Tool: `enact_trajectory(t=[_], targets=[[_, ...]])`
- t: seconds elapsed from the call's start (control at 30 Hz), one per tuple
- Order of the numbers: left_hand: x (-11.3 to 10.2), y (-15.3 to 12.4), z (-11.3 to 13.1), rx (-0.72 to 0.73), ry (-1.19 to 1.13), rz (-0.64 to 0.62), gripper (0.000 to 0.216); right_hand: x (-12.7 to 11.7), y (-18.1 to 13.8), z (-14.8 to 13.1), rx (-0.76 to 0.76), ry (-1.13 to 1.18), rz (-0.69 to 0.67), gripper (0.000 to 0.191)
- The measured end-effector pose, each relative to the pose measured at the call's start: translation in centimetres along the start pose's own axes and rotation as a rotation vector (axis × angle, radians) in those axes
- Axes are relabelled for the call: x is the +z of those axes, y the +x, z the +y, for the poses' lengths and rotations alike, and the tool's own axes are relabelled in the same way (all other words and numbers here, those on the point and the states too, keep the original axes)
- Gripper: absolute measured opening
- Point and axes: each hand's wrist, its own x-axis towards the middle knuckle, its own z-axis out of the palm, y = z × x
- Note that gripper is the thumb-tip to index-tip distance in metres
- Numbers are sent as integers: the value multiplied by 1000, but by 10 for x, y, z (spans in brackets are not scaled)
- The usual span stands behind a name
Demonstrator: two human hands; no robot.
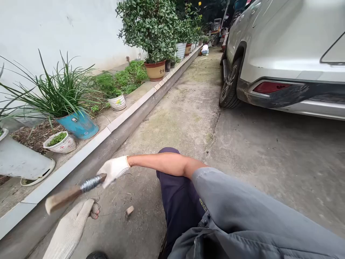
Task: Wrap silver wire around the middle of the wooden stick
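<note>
My right hand (114, 171), in a white knit glove, is closed around one end of a wooden stick (64, 198). Silvery wire (91, 183) is wound in a tight coil about the stick near that hand. The free end of the stick points to the lower left and is blurred. Below it, my left hand (77, 219), also gloved, has its fingers pinched together, with a thin strand of wire seeming to run from them. A small wood block (129, 210) lies on the concrete to the right of my left hand.
A low tiled ledge (88, 145) runs along the left, bearing a blue pot (78, 124), a small white pot (60, 142), a large white pot (25, 158) and a brown pot (155, 70). A silver car (283, 43) stands at the right. My bent knee (172, 187) is in the middle.
</note>
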Motion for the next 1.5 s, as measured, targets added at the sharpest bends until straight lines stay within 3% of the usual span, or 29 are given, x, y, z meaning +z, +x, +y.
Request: enact_trajectory(t=[0.13,0.2,0.27,0.3,0.33,0.43,0.53,0.6,0.7,0.73,0.87,0.97,1.07,1.3,1.43,1.5], targets=[[4,-2,7,-10,-61,-39,52,-9,14,-2,88,27,192,23],[6,-2,8,-31,-39,-71,51,-13,12,-4,184,-279,281,27],[8,-4,8,-64,5,-116,48,-12,6,-5,266,-778,332,19],[9,-6,8,-77,19,-117,48,-8,1,-5,307,-967,306,13],[11,-7,8,-72,35,-109,46,-4,-2,-3,331,-1015,264,13],[16,-7,3,-87,58,-81,41,10,-5,10,377,-1068,134,15],[21,-5,-8,-60,17,-103,37,20,-4,23,377,-1130,-91,12],[22,-6,-11,-93,-35,-93,37,24,-9,24,359,-1099,-291,18],[22,-10,-10,-93,-142,-74,36,23,-22,16,246,-870,-469,17],[21,-11,-10,-55,-170,-66,36,22,-25,12,209,-765,-445,21],[19,-14,-8,66,-323,-41,38,21,-28,-6,165,-526,-108,32],[18,-14,-6,39,-335,-10,43,25,-23,-11,171,-490,94,34],[20,-11,-5,9,-279,-44,41,28,-18,-8,127,-534,199,36],[55,3,-11,-61,-46,12,37,34,-19,-13,14,-715,250,40],[91,11,-14,-220,14,109,41,42,-23,-20,-60,-774,159,37],[108,16,-17,-386,43,56,46,44,-24,-22,-135,-775,115,33]])
